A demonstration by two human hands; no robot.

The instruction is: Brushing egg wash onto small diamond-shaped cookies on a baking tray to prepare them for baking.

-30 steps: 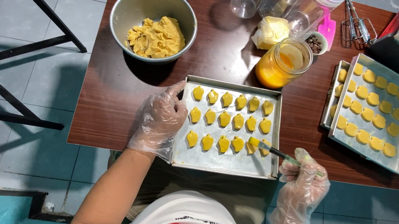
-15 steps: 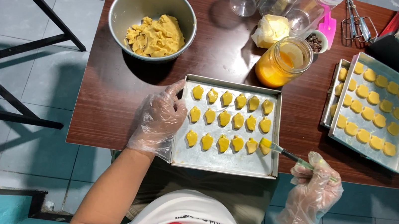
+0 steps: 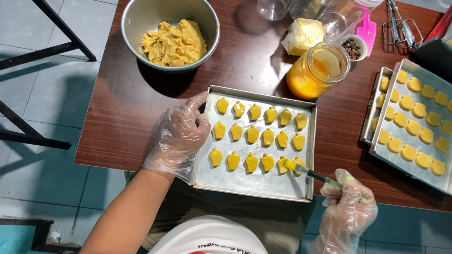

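Tray (image 3: 248,180) sitting at the near edge of the table (image 3: 124,127), front rim just about level with that edge, bare metal showing below the three rows of yellow dough pieces (image 3: 252,137). Left hand (image 3: 179,136), gloved in clear plastic, resting flat against the tray's left rim, fingers spread and not closed round anything. Right hand (image 3: 348,206), also gloved, hanging just past the table's front edge, fingers pinched shut on a thin brush (image 3: 311,174); brush tip touching the last piece at the right end of the bottom row. Open tabletop lying to the left of the tray and under the steel bowl of dough (image 3: 170,27); narrower strip of bare wood between the tray's right rim and the second tray of round pieces (image 3: 421,129). Jar of yellow glaze (image 3: 317,70) standing close behind the tray's far right corner, possibly touching its rim, though hard to be sure from above.

Compared with half a second back: brush tip staying near the same bottom-row piece, right hand drawing slightly lower and further right, left hand keeping its place on the rim.
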